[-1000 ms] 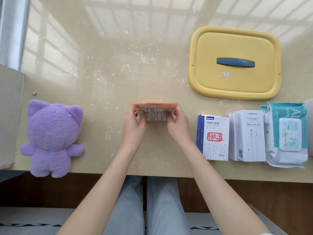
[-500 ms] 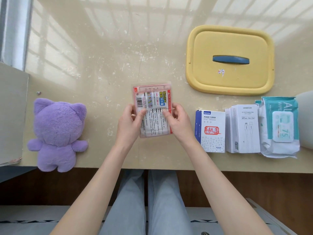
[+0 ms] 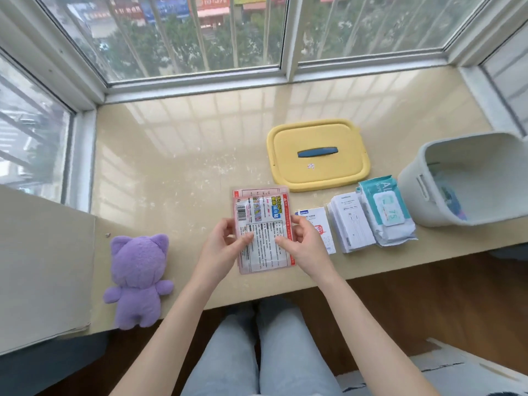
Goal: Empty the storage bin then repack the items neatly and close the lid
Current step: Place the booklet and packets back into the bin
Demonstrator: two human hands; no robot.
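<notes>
Flat pink printed sachet [image 3: 261, 221] was pinched at its sides by left hand [image 3: 225, 245] and right hand [image 3: 304, 245]; grey plastic bin [image 3: 411, 192] lay rightward, nearer right hand.

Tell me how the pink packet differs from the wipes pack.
The pink packet is gripped by the left hand and right hand; the wipes pack lies untouched on the sill. The packet is flat and thin; the wipes pack is thick and puffy. The packet is pink, the wipes pack teal and white. Both are outside the bin.
</notes>
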